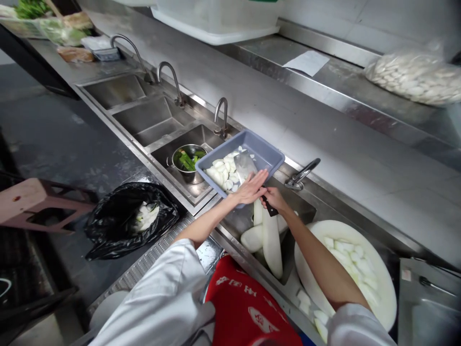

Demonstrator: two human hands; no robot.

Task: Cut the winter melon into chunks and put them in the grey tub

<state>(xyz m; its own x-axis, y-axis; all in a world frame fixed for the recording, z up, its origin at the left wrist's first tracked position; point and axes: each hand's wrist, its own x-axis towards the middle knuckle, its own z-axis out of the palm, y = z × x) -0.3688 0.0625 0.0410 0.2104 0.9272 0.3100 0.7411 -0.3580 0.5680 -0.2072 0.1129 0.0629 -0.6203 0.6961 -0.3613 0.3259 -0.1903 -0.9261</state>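
A cleaver (245, 166) has its broad blade over white cut pieces (225, 169) in a blue-grey plastic bin (269, 153). My right hand (274, 199) is closed around its black handle. My left hand (252, 187) lies flat with fingers stretched out, by the lower part of the blade at the bin's near side. Long peeled white vegetables (272, 240) lie in the sink below my hands. On my right is a round white cutting board (387, 293) with more cut white chunks (355, 264) on it.
A steel pot (190, 177) with green pieces stands in the sink left of the bin. Curved taps (222, 115) line the wall. A black rubbish bag (108, 216) and a pink stool (36, 202) are at the left. A filled bag (414, 77) rests on the shelf.
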